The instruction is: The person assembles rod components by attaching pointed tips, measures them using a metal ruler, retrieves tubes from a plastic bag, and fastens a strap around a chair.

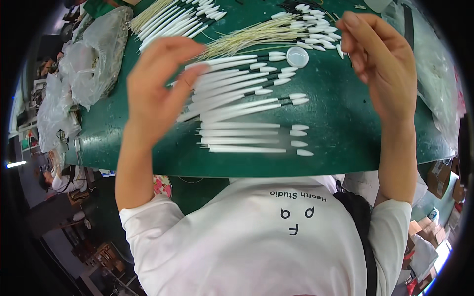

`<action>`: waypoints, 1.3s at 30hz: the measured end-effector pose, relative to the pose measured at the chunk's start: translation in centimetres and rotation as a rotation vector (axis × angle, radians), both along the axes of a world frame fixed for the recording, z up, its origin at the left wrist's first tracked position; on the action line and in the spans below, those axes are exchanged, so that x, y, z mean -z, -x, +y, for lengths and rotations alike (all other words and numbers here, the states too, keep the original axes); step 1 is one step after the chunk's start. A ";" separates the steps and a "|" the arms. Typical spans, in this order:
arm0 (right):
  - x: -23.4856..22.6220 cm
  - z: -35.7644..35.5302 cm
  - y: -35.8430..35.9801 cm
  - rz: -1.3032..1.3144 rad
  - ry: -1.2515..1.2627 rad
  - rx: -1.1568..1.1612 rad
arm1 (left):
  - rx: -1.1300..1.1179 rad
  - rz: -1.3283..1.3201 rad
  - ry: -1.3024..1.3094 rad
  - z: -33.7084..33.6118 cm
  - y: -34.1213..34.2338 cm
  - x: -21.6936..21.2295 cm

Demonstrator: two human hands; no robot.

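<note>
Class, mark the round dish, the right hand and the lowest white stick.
Round dish (297, 57): head view, its middle.
Right hand (384, 63): head view, its middle.
Lowest white stick (248, 149): head view, mid-shaft.

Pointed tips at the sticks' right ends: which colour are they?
The pointed tips are white, clearest in the head view.

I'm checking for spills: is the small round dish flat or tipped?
Flat: the small round dish shows its circular rim from above, on the green table.

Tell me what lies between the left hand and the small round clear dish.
The head view shows slim white rods, many with black necks and white pointed tips, between the left hand and the dish.
</note>
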State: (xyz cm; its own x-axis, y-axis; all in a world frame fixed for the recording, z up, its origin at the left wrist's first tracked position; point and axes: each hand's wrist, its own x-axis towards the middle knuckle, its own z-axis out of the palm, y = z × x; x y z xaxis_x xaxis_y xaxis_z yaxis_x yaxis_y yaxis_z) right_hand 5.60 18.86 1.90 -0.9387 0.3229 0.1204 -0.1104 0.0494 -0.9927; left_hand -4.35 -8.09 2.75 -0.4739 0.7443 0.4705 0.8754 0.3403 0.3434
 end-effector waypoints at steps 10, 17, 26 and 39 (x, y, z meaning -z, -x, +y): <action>0.1 -0.6 0.0 -0.040 0.071 -0.002 | 0.144 -0.054 0.022 -0.4 -7.8 3.7; 0.3 -0.8 0.1 -0.040 -0.028 0.010 | 0.149 -0.059 0.063 0.1 -10.3 4.2; -0.8 8.5 -3.4 0.116 -0.938 0.195 | 0.066 0.044 0.162 0.7 -10.1 4.0; 3.5 12.9 -8.3 -0.583 -0.726 0.362 | 0.054 -0.002 0.188 0.8 -10.3 4.5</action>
State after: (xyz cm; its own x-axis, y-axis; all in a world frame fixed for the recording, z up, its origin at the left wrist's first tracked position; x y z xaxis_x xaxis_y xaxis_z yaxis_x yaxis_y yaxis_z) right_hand 13.86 31.76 -1.63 -0.7736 0.6321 -0.0457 0.5258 0.5999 -0.6030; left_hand 5.91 -7.33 -1.78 -0.4323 0.8430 0.3201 0.8932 0.3515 0.2804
